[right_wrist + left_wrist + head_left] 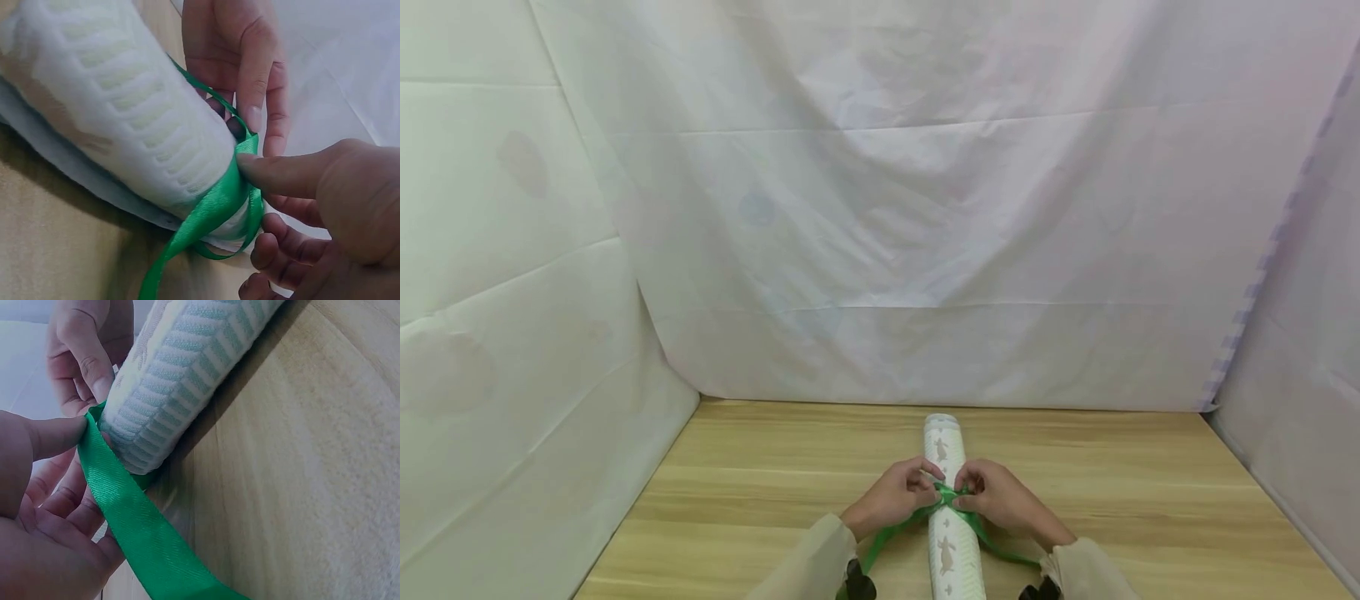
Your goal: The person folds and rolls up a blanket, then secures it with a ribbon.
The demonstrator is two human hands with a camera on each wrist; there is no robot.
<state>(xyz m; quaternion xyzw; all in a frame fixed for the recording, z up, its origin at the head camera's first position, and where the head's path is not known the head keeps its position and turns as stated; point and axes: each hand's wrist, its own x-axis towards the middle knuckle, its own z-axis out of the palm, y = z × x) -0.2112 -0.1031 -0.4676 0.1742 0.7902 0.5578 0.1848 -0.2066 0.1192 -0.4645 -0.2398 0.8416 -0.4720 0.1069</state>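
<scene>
A rolled, white patterned towel-like cloth (pixel 956 542) with grey rabbit figures lies lengthwise on the table. Green ribbon (pixel 119 481) wraps around its middle, crossing on top, with a loose tail trailing to each side. On the left side of the roll, my left hand (pixel 897 495) pinches the ribbon between thumb and fingers. Opposite it, my right hand (pixel 1002 497) pinches the ribbon near the crossing; in the right wrist view the thumb (pixel 281 172) presses on the green band. Fingers partly hide the crossing.
The wood-grain table (pixel 760 475) extends to both sides of the roll. White cloth hangs as a back wall (pixel 925 250) and as side walls at left (pixel 512 333) and right. Dark wrist-worn pieces (pixel 857 581) show near the sleeves.
</scene>
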